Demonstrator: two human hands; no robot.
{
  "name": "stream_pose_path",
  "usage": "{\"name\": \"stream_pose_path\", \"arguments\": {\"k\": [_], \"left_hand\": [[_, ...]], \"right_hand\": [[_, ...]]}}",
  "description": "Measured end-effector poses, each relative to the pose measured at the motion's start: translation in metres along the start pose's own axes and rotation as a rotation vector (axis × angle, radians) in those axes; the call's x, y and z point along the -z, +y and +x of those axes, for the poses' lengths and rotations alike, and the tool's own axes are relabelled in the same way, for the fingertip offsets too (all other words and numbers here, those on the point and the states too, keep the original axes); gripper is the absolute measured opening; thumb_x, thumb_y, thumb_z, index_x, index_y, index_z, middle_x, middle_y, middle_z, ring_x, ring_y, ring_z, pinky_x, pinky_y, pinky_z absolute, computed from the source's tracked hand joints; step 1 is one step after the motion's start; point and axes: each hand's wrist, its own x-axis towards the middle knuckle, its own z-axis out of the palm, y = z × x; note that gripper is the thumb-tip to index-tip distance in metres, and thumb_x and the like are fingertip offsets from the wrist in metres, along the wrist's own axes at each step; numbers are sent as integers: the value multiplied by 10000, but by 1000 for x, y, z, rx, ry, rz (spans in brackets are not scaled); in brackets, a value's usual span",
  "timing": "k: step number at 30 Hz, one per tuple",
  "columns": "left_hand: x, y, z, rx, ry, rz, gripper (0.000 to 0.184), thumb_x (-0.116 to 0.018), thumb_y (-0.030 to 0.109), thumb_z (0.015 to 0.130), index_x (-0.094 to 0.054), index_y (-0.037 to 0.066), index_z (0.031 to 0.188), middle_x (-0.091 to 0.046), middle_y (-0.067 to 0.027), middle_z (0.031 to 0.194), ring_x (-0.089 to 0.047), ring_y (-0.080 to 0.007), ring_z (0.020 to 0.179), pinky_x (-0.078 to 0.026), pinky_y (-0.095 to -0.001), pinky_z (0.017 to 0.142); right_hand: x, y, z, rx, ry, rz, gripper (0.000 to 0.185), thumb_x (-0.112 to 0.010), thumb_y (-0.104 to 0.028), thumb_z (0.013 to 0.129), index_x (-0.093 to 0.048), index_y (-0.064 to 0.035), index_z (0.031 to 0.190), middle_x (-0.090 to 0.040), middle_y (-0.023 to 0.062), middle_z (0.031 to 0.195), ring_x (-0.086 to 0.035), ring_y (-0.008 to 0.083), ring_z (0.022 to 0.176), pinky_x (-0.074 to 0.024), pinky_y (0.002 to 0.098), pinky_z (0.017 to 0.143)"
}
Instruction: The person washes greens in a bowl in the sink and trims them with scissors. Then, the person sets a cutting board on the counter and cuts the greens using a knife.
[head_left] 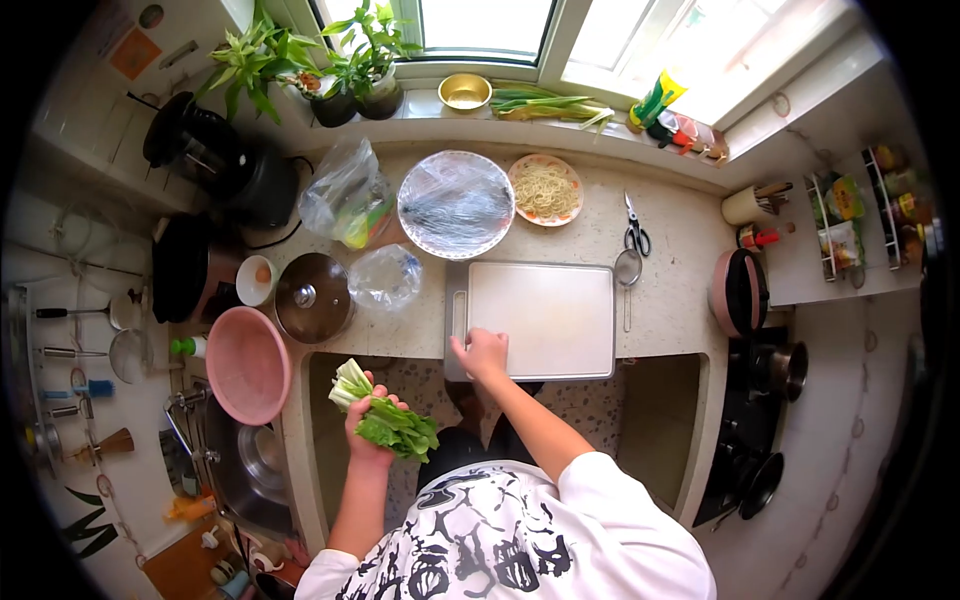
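Left hand (362,432): grip closed around a bunch of leafy greens (400,428), pale stems toward upper left, leaves toward lower right. Bunch is held off the desk (680,320), in front of its near edge, left of the cutting board (550,320). Right hand (484,354): fingers curled, at the board's lower left part — cannot tell whether its grip is open or closed, or whether it touches the surface. Board lies flat, near edge jutting past the desk front. Beyond it: a film-covered dish (457,205); just right of that, noodles (545,190) on a plate (548,222). Right of board: scissors (636,238), small mesh strainer (628,268). Left: clear plastic bag (386,277), lidded pan (316,315), pink basin (248,365).
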Motion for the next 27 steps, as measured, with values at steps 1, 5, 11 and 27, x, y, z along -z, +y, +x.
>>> {"name": "stream_pose_path", "arguments": {"k": [1,5,11,27], "left_hand": [[-2,-3,4,15,-13,4,448,-575,153,882,-558,192,1329,-595,-8,940,-618,-204,831,-531,-407,852],[-25,-24,22,100,-86,16,449,-570,150,883,-557,190,1330,-597,-10,946,-618,-206,833,-532,-406,850],[-73,-77,55,281,-134,73,498,-591,144,870,-498,177,1358,-600,-30,947,-631,-230,848,-544,-439,841],[-214,-305,132,340,-137,307,533,-610,148,847,-478,169,1363,-596,-31,964,-629,-230,838,-551,-444,818]], "right_hand": [[16,13,-2,25,63,56,324,-712,-384,808,-653,-84,701,-662,84,708,-623,300,696,-399,424,776],[109,78,-13,-167,130,47,276,-716,-354,809,-671,-91,736,-667,80,706,-629,290,678,-420,415,750],[267,186,-45,-488,496,92,254,-703,-302,849,-715,-50,875,-709,160,801,-688,335,760,-543,425,722],[567,410,116,-289,646,39,360,-739,-167,846,-647,-54,1175,-631,89,959,-613,191,638,-525,335,682]]}}
